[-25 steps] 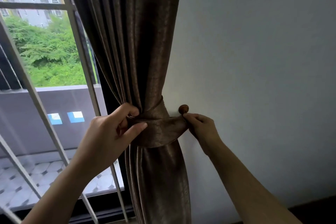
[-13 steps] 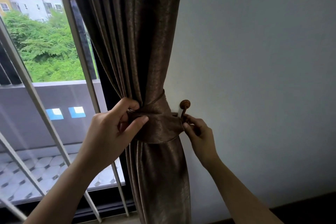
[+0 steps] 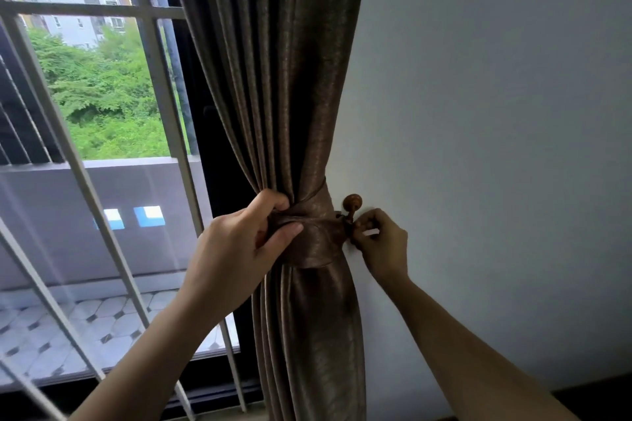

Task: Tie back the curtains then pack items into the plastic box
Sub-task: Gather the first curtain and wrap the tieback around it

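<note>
A brown curtain (image 3: pixel 273 85) hangs gathered against the white wall, cinched at mid-height by a matching fabric tieback band (image 3: pixel 316 243). My left hand (image 3: pixel 239 249) grips the left side of the band and the bunched curtain, thumb over the front. My right hand (image 3: pixel 379 243) pinches the band's right end just below a round wooden wall hook (image 3: pixel 352 203). The band's end loop is hidden behind my right fingers. No plastic box is in view.
A window with a white metal grille (image 3: pixel 89 181) fills the left side, with a tiled balcony and trees beyond. The plain white wall (image 3: pixel 496 147) takes up the right. A dark skirting strip (image 3: pixel 595 400) runs along the bottom right.
My right hand has moved down and right from the band's end at the hook knob to just below the knob. The left hand keeps its grip on the band.
</note>
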A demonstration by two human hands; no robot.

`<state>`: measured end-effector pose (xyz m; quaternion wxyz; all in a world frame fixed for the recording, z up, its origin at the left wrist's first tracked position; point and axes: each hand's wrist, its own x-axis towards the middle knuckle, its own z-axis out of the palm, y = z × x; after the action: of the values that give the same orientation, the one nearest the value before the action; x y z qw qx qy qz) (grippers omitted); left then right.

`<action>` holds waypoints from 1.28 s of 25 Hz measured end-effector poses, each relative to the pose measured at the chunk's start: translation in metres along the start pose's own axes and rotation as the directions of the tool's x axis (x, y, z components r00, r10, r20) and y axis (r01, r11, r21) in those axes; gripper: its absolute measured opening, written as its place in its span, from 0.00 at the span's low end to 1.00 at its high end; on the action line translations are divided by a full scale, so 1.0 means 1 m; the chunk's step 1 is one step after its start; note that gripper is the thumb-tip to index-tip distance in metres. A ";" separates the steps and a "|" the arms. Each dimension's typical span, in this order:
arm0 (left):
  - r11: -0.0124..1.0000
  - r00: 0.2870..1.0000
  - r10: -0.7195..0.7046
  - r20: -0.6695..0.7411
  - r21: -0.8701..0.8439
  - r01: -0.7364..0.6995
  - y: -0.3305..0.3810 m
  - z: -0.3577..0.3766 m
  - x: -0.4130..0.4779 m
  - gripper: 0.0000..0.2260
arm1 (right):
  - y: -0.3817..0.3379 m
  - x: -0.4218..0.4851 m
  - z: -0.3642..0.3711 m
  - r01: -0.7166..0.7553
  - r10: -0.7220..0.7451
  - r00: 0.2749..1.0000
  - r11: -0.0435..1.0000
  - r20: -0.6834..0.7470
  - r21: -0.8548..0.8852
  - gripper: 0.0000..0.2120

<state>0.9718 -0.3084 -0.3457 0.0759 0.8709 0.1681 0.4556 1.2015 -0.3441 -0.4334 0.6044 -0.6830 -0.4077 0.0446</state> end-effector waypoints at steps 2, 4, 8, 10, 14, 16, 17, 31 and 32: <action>1.000 1.000 -0.015 -0.008 0.006 0.015 0.001 0.000 0.000 0.11 | -0.008 -0.002 -0.006 -0.019 0.020 1.000 0.999 0.020 -0.047 0.07; 1.000 1.000 -0.012 -0.008 -0.022 0.012 0.002 -0.001 -0.005 0.11 | -0.021 -0.007 -0.017 0.010 -0.012 0.999 0.999 -0.036 -0.050 0.09; 0.995 0.993 -0.050 -0.107 -0.091 0.040 0.002 -0.003 -0.020 0.10 | -0.071 -0.018 -0.041 0.146 -0.135 0.985 0.983 -0.105 0.111 0.08; 0.916 0.926 -0.343 -0.157 -0.276 0.292 0.005 -0.004 -0.023 0.06 | -0.102 -0.029 -0.047 0.201 -0.214 0.974 0.967 0.072 0.154 0.06; 0.389 0.620 -0.734 0.276 -0.577 0.718 0.008 -0.001 -0.026 0.04 | -0.130 -0.047 -0.050 0.145 -0.162 0.947 0.986 0.277 0.080 0.08; 0.196 0.547 -0.736 0.399 -0.647 0.737 0.016 0.008 -0.032 0.06 | -0.118 -0.057 -0.049 -0.111 0.074 0.977 0.978 0.202 0.179 0.07; 0.090 0.520 -0.737 0.432 -0.700 0.708 0.021 0.011 -0.035 0.07 | -0.109 -0.068 -0.048 -0.284 0.232 0.950 0.922 0.211 0.265 0.05; -0.306 0.447 -0.579 0.682 -0.690 0.656 0.047 0.016 -0.027 0.06 | -0.117 -0.106 -0.046 -0.595 0.495 0.790 0.475 0.362 0.648 0.06; -0.303 0.450 -0.577 0.682 -0.690 0.657 0.046 0.016 -0.027 0.06 | -0.118 -0.107 -0.044 -0.586 0.498 0.793 0.470 0.350 0.660 0.05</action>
<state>0.9806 -0.3612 -0.3626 0.8239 0.3934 0.2724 0.3036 1.0960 -0.4517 -0.3658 0.7581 -0.4655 -0.1472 0.4323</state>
